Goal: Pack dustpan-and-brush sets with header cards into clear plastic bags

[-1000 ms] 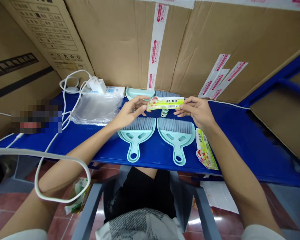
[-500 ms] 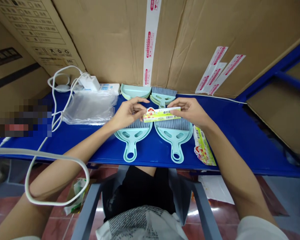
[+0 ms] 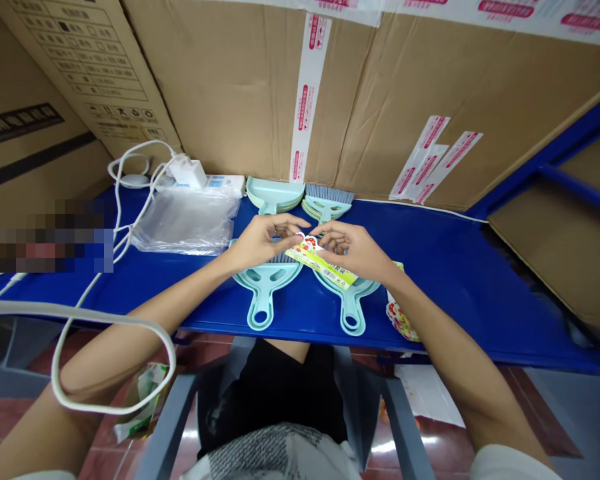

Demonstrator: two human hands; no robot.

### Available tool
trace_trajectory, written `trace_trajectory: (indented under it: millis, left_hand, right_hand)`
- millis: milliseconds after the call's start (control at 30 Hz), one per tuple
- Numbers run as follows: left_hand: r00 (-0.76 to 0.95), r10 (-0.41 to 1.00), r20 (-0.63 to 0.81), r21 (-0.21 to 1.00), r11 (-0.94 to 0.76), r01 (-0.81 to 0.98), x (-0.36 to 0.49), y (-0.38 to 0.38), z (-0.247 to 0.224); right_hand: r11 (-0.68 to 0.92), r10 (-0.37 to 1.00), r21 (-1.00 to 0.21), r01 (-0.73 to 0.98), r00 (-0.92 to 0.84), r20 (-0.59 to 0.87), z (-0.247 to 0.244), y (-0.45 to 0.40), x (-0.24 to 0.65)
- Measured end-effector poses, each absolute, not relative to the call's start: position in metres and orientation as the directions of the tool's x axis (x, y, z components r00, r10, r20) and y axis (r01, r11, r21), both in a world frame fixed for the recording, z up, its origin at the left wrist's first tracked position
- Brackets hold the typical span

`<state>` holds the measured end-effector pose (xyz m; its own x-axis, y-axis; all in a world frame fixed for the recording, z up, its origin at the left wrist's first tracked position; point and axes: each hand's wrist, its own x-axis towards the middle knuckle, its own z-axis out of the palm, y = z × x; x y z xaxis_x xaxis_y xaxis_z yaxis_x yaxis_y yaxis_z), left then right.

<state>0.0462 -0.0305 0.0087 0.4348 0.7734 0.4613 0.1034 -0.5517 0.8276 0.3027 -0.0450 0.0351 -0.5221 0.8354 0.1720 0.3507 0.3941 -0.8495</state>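
Note:
A yellow-green and white printed cardboard label (image 3: 337,272) is held slanted, its right end lower, above the table. My left hand (image 3: 263,243) pinches its left end between thumb and fingers. My right hand (image 3: 357,252) has its fingers closed at the label's upper edge, near the red mushroom print. Beneath the left hand lies a mint-green dustpan with a grey-bristled brush nested in it (image 3: 263,287). A second dustpan and brush set (image 3: 351,303) lies under the label, its bristles mostly hidden. More printed labels (image 3: 400,321) lie beside my right forearm, which partly covers them.
Stacked dustpans (image 3: 275,193) and stacked brushes (image 3: 329,208) stand at the back against a cardboard box (image 3: 380,80). Clear plastic bags (image 3: 185,223) lie at left, before a power strip (image 3: 225,183). A white cable (image 3: 115,320) loops over my left forearm. The table (image 3: 455,267) is blue.
The label has turned from nearly level to slanting down at the right. My right hand has shifted along it toward the left hand. The camera view has tilted up slightly.

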Motion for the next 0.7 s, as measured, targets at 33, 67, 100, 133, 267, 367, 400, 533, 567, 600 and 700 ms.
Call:
trace_trajectory:
  millis: [33, 67, 100, 133, 267, 367, 400, 533, 567, 600, 700]
  left_hand:
    - [0.428, 0.776, 0.464, 0.838, -0.541, 0.073, 0.047, -0.03, 0.008]
    - [0.422, 0.778, 0.465, 0.847, -0.53, 0.043, 0.047, -0.029, 0.008]
    - [0.416, 0.781, 0.466, 0.855, -0.518, 0.015, 0.047, -0.028, 0.008]
    - [0.411, 0.785, 0.463, 0.863, -0.505, -0.007, 0.046, -0.027, 0.008]
    - [0.42, 0.799, 0.431, 0.886, -0.462, -0.029, 0.044, -0.024, 0.006]
    - [0.432, 0.798, 0.419, 0.889, -0.457, -0.018, 0.044, -0.023, 0.005]
    - [0.435, 0.798, 0.417, 0.889, -0.457, -0.013, 0.044, -0.022, 0.004]
    - [0.446, 0.796, 0.409, 0.891, -0.454, -0.008, 0.043, -0.02, 0.001]
    - [0.447, 0.796, 0.408, 0.891, -0.453, -0.007, 0.043, -0.02, 0.001]
    - [0.447, 0.797, 0.406, 0.892, -0.453, -0.003, 0.043, -0.019, 0.0]
    - [0.437, 0.807, 0.398, 0.894, -0.448, 0.014, 0.042, -0.018, -0.001]
  right_hand:
    - [0.397, 0.837, -0.848, 0.35, -0.518, 0.178, 0.034, -0.045, 0.302]
    - [0.395, 0.838, -0.854, 0.34, -0.514, 0.182, 0.033, -0.044, 0.303]
    - [0.389, 0.84, -0.862, 0.326, -0.509, 0.187, 0.032, -0.042, 0.304]
    - [0.38, 0.844, -0.871, 0.313, -0.502, 0.188, 0.031, -0.04, 0.306]
    - [0.302, 0.879, -0.92, 0.251, -0.446, 0.167, 0.027, -0.032, 0.312]
    - [0.292, 0.887, -0.932, 0.214, -0.426, 0.18, 0.026, -0.03, 0.314]
    - [0.299, 0.884, -0.93, 0.215, -0.43, 0.185, 0.026, -0.03, 0.315]
    - [0.319, 0.875, -0.92, 0.228, -0.445, 0.193, 0.029, -0.031, 0.315]
    - [0.316, 0.877, -0.924, 0.217, -0.439, 0.196, 0.029, -0.031, 0.316]
    - [0.307, 0.881, -0.931, 0.2, -0.429, 0.198, 0.03, -0.03, 0.316]
    - [0.259, 0.907, -0.957, 0.129, -0.374, 0.195, 0.029, -0.028, 0.317]
